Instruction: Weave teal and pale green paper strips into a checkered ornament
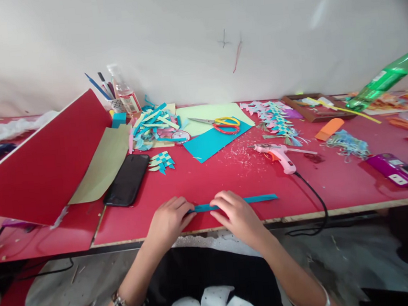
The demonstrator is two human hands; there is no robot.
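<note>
A long, narrow blue paper strip [261, 198] lies along the front of the red table. My left hand [170, 219] pinches its left end between thumb and fingers. Farther along, my right hand [237, 214] grips the strip near its middle, and the free end sticks out to the right. Beyond my hands are a small woven paper piece [162, 162] in blue and pale green, and a blue paper sheet [203, 146] under scissors [225, 123] with yellow and red handles.
A black phone [128, 180] and a red upright board [56, 162] stand left. Right are a pink glue gun [276, 156] with a cord over the edge, a purple power strip [398, 170] and a tilted green bottle [384, 78]. Paper strips [156, 126] are heaped at the back.
</note>
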